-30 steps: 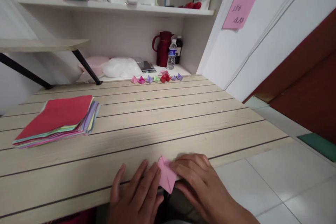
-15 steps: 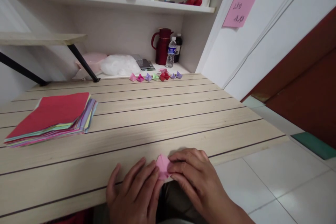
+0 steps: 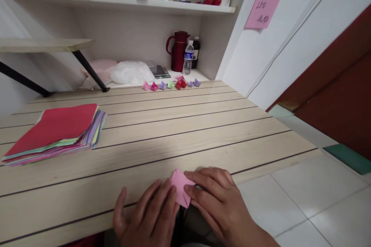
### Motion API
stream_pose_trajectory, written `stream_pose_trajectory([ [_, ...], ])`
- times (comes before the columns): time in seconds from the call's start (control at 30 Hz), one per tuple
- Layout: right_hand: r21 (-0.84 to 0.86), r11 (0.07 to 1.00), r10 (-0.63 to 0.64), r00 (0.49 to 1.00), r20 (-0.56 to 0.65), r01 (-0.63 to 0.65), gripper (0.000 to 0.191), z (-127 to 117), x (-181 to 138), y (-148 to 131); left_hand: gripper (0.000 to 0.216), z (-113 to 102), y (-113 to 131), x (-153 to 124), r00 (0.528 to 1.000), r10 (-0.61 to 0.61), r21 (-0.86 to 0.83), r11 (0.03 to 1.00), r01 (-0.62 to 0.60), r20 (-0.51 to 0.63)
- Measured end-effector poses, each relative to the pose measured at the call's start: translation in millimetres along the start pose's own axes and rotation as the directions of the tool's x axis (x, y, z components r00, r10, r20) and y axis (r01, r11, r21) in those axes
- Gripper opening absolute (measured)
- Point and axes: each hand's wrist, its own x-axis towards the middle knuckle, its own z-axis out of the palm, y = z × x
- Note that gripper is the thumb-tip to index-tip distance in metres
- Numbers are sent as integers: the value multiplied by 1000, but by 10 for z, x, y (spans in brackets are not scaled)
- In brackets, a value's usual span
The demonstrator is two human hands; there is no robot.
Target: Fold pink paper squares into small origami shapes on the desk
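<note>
A small folded piece of pink origami paper (image 3: 180,187) lies at the table's front edge, between my two hands. My left hand (image 3: 150,212) grips its left side, fingertips on top and the thumb mostly hidden below; the little finger sticks out to the left. On the right side, my right hand (image 3: 216,197) holds the paper with the index and middle fingertips over it and the thumb underneath. The paper's top comes to a point, and a crease shows near its lower right corner.
A stack of coloured paper squares (image 3: 58,129), red on top, lies at the left. Small folded paper shapes (image 3: 162,85) stand in a row at the table's back. Behind them are a dark red jug (image 3: 177,52), a water bottle (image 3: 188,58) and a white plastic bag (image 3: 131,72).
More of the pink paper shows now, its right and lower corners spread out between the fingers. My right fingers have shifted on it, and the view has tilted slightly.
</note>
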Motion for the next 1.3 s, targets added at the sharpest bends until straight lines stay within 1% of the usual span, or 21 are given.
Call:
stream_pose_trajectory([
  [0.1, -58, 997, -56, 998, 8, 57, 24, 24, -83, 35, 27, -14, 33, -4, 998, 52, 19, 999, -51, -31],
  [0.17, -95, 993, -70, 997, 30, 73, 26, 48, -116, 42, 28, -29, 46, -6, 999, 13, 2, 1000, -13, -43],
  [0.23, -111, 992, -60, 998, 11, 61, 25, 71, -124, 35, 28, -51, 42, -4, 999, -7, -17, 1000, 7, -33],
  [0.33, -92, 996, -15, 999, -51, 10, 22, 81, -108, 6, 21, -77, 11, 0, 998, 62, -4, 998, -62, -9],
  [0.4, -75, 997, 14, 999, -47, -18, 20, 62, -97, -13, 22, -76, -12, -4, 997, 79, 9, 997, -79, -8],
  [0.53, -54, 997, 60, 997, 41, -58, 23, -14, -70, -30, 24, -34, -44, -29, 999, 32, -35, 999, -31, 9],
  [0.67, -9, 998, 62, 997, 40, -61, 17, -64, -28, -24, 26, -6, -68, -41, 1000, 13, -90, 996, -12, 15],
  [0.87, 23, 998, 59, 997, 57, -60, 14, -74, -9, -20, 26, -4, -73, -26, 1000, 0, -100, 995, 2, 23],
  [0.97, 30, 997, 73, 995, 73, -75, 14, -95, 28, -28, 25, -9, -69, -5, 999, -33, -111, 993, 37, 38],
  [1.03, 31, 994, 97, 990, 106, -101, 16, -120, 59, -30, 24, -21, -73, 14, 997, -60, -123, 990, 67, 57],
  [1.07, 26, 994, 103, 987, 125, -107, 20, -131, 68, -27, 23, -28, -79, 23, 995, -73, -129, 988, 81, 64],
  [1.13, 6, 996, 89, 985, 150, -91, 31, -142, 65, -10, 21, -44, -91, 38, 993, -86, -143, 985, 97, 81],
  [1.2, -31, 998, 57, 987, 149, -53, 39, -132, 34, 20, 20, -51, -97, 43, 993, -78, -154, 984, 91, 89],
  [1.3, -96, 995, -27, 995, 99, 37, 37, -90, -19, 66, 19, -38, -66, 40, 995, -68, -159, 984, 79, 73],
])
